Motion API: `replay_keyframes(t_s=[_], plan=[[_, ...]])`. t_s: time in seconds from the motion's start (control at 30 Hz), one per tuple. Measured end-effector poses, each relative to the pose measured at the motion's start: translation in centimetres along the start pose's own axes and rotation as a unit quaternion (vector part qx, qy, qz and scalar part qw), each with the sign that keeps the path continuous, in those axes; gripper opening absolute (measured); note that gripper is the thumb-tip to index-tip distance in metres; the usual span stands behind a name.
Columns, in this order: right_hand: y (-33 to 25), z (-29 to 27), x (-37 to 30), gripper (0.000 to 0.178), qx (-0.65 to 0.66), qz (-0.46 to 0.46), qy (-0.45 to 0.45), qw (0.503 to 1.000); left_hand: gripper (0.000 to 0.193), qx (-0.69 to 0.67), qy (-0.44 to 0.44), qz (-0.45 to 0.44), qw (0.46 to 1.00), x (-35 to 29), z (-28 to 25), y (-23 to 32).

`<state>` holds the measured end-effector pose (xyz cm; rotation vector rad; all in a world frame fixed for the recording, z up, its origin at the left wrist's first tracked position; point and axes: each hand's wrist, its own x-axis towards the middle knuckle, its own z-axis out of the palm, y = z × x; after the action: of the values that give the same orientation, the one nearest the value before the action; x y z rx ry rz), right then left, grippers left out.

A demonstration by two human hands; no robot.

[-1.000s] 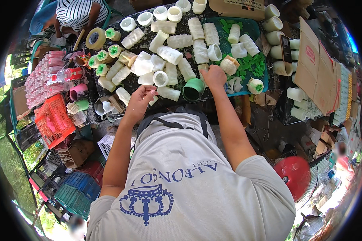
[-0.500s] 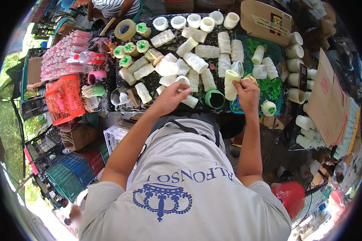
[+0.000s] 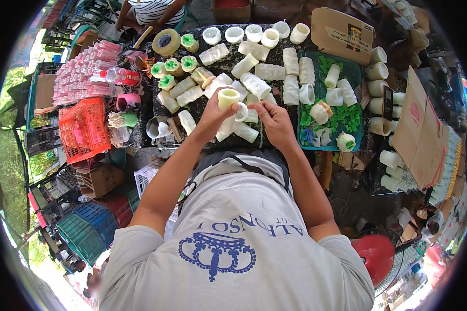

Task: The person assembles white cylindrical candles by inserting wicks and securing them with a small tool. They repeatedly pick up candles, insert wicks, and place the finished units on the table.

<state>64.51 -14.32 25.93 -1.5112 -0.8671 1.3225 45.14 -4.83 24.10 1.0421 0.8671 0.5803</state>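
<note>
My left hand (image 3: pixel 211 115) is closed around a pale yellow hollow cylinder (image 3: pixel 228 97), which looks like a wax candle shell and stands roughly upright with its open end up. A small white ring (image 3: pixel 242 112), perhaps a tape roll, sits at that hand's fingertips. My right hand (image 3: pixel 273 121) is just to the right, thumb and fingers pinched together near the ring. Whatever it pinches is too small to make out. Around both hands lie several rough white cylinders (image 3: pixel 255 85) on the dark table (image 3: pixel 213 67).
A teal tray (image 3: pixel 359 67) at the right holds green pieces, cylinders and blue-handled scissors (image 3: pixel 307 136). White cups (image 3: pixel 211 36) line the far edge. At left are a tape roll (image 3: pixel 166 42), an orange basket (image 3: pixel 84 129) and pink-wrapped items (image 3: pixel 85 72). A person (image 3: pixel 155 13) sits beyond the table.
The pale yellow cylinder has passed from my right hand to my left, and the left hand has risen slightly. My right hand has moved left from the tray. A cream piece now rests in the tray.
</note>
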Motion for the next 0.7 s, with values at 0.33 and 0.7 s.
replay_keyframes(t_s=[0.33,0.7], plan=[[-3.2,1.6,-1.6,0.026,-0.101,-0.048,-0.027,0.993,0.046,0.061,-0.02,0.045,0.997,-3.7,-2.5,1.6],[-5.9,5.6,-3.0,0.056,-0.335,-0.193,0.027,0.922,0.05,-0.408,0.075,-0.2,0.887,-3.7,-1.0,1.3]])
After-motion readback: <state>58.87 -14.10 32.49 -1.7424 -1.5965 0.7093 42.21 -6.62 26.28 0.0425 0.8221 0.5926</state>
